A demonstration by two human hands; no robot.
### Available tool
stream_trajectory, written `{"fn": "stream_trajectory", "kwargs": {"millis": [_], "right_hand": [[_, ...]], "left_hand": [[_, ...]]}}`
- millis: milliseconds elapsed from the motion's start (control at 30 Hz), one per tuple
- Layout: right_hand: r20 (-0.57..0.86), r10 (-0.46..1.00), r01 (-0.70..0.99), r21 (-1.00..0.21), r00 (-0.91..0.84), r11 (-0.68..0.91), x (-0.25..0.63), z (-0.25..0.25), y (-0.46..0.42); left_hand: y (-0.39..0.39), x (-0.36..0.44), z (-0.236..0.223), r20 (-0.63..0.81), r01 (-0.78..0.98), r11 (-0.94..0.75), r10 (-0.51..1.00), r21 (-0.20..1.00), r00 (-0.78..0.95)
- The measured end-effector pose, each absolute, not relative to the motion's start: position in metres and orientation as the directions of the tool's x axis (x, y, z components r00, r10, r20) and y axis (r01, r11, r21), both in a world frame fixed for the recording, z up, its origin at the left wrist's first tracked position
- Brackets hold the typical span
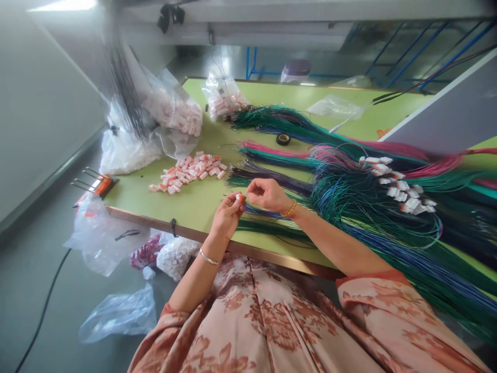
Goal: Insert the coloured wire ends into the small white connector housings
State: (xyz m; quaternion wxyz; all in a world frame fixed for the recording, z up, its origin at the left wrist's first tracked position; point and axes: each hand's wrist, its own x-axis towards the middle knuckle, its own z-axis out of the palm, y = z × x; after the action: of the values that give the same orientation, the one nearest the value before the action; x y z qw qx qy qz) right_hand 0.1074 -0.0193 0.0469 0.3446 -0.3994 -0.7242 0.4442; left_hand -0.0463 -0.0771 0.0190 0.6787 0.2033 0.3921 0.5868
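Note:
My left hand (227, 215) pinches a small white and orange connector (240, 197) just above the green table's (186, 204) near edge. Close beside it, my right hand (267, 194) has its fingers curled in a pinch on a thin wire that runs toward the connector. Bundles of green, blue, purple and pink wires (349, 202) fan out to the right of both hands. A loose heap of the same connectors (190, 172) lies to the left of my hands.
Plastic bags of connectors (171, 111) stand at the table's far left, another bag (223, 98) further back. A tape roll (283, 139) lies mid-table. Wires fitted with white connectors (399, 189) rest on the right. More bags (116, 313) lie on the floor.

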Motion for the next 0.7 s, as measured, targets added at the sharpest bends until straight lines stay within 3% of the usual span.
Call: {"fn": "stream_trajectory", "kwargs": {"millis": [267, 700], "right_hand": [[0.235, 0.864, 0.323, -0.858, -0.446, 0.400, 0.110, 0.039, -0.032], [0.373, 0.786, 0.481, -0.636, -0.494, 0.604, 0.109, 0.040, -0.038]], "left_hand": [[-0.077, -0.046, 0.018, -0.309, -0.642, 0.248, 0.951, 0.725, 0.018], [-0.077, -0.048, 0.015, -0.317, -0.644, 0.245, 0.948, 0.724, 0.005]]}}
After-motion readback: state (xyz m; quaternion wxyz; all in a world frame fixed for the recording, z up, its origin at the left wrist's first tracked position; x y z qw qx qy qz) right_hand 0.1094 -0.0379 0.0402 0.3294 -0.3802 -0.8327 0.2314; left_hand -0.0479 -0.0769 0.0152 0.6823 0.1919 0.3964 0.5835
